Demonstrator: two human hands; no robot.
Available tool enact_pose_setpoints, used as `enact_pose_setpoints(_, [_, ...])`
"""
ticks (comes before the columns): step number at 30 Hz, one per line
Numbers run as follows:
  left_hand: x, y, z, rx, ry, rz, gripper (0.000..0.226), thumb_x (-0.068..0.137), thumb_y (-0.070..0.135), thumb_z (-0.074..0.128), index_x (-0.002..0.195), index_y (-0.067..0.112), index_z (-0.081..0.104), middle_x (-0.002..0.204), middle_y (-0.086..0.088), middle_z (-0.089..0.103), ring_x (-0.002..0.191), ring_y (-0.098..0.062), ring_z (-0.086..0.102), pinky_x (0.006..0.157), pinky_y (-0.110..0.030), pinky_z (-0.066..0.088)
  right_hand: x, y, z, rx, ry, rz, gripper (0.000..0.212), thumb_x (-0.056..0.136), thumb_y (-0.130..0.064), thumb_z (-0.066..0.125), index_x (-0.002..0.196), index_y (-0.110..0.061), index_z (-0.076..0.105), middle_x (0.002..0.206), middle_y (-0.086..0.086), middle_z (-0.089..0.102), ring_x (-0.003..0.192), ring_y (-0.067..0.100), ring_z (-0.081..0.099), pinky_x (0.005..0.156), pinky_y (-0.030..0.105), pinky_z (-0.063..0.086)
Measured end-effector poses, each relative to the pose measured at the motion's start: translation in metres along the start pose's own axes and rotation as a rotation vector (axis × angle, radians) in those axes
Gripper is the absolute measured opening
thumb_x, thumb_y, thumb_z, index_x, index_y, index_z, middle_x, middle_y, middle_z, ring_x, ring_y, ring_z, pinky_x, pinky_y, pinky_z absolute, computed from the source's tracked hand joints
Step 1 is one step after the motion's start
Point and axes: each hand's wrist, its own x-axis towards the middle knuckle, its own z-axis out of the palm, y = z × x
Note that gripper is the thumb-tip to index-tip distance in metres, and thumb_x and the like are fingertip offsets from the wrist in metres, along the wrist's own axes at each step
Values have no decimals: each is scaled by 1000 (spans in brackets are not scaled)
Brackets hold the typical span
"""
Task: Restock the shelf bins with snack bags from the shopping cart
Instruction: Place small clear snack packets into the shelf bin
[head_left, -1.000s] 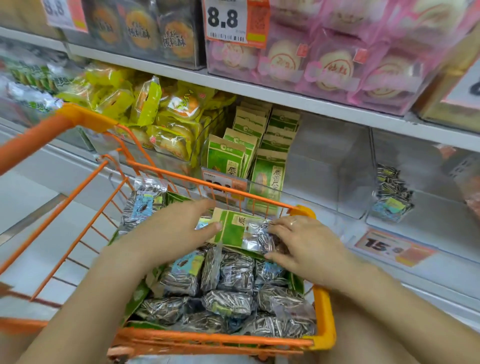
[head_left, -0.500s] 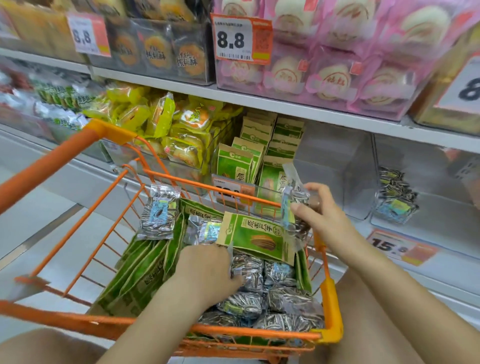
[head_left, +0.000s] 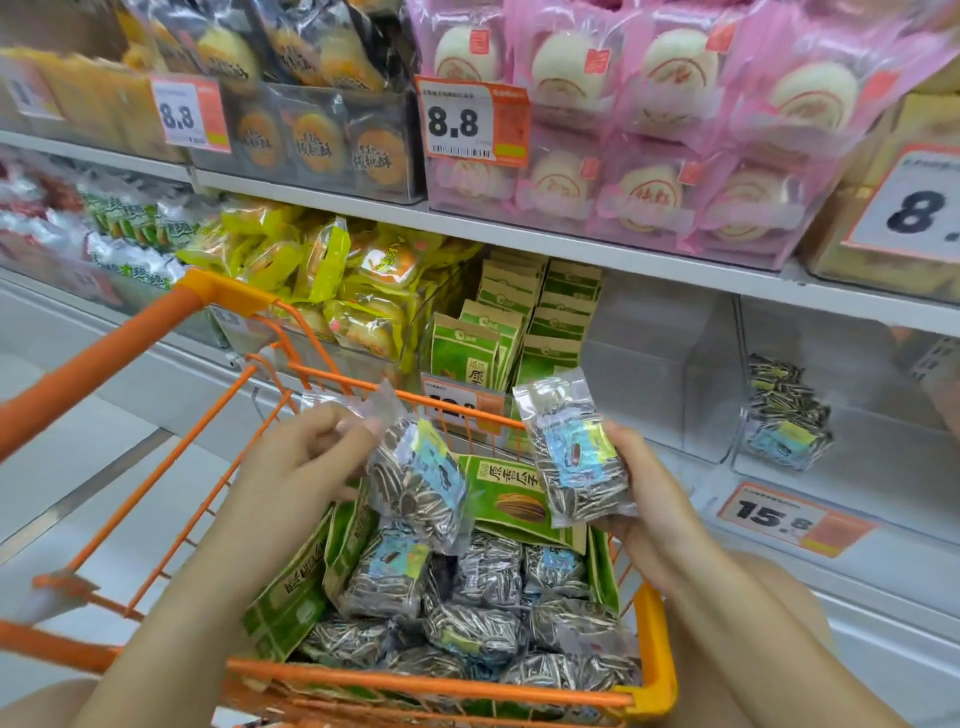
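Note:
An orange shopping cart holds several clear bags of striped sunflower seeds and green snack packs. My left hand pinches the top edge of one seed bag, which hangs above the cart. My right hand grips a second seed bag upright over the cart's right side. A clear shelf bin at the right holds a small pile of the same seed bags. The bin just left of it looks empty.
Green seed packs stand in rows in the bin behind the cart. Yellow snack bags fill the bin to their left. The upper shelf carries pink and dark pastry packs. A price tag reading 15.8 sits on the shelf edge.
My left hand came up out of the cart holding a seed bag by its top. My right hand, which lifted its bag half a second ago, now holds it upright a little lower and nearer.

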Motion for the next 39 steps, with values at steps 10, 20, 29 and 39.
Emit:
enact_pose_setpoints(10, [-1, 30, 48, -502, -25, -254, 17, 94, 25, 54, 94, 9, 57, 73, 3, 63, 55, -9, 58, 47, -21, 50, -20, 2, 19, -126, -50, 28, 24, 98, -40, 45, 104, -26, 64, 108, 2, 72, 93, 16, 69, 71, 35, 58])
enact_pose_setpoints(20, [1, 50, 102, -250, -12, -12, 10, 85, 35, 66, 80, 26, 65, 74, 13, 65, 73, -6, 57, 80, -39, 48, -51, -18, -3, -121, -203, -16, 61, 70, -41, 75, 125, -19, 59, 117, 1, 69, 103, 16, 67, 77, 23, 51])
enact_pose_setpoints(29, [9, 75, 182, -309, -139, 77, 33, 93, 48, 48, 115, 26, 58, 110, 15, 62, 108, -7, 56, 91, -26, 43, -63, -67, -89, -179, -16, -114, 62, 56, -27, 78, 115, -15, 64, 101, 4, 73, 85, 19, 70, 65, 23, 52])
enact_pose_setpoints(39, [30, 18, 261, 875, -355, 342, 60, 98, 51, 24, 143, 13, 35, 150, -9, 34, 144, -29, 14, 117, -42, 3, -41, -120, -211, -973, 405, -132, 68, 68, -25, 85, 127, -21, 53, 111, -5, 65, 97, 12, 64, 86, 26, 49])
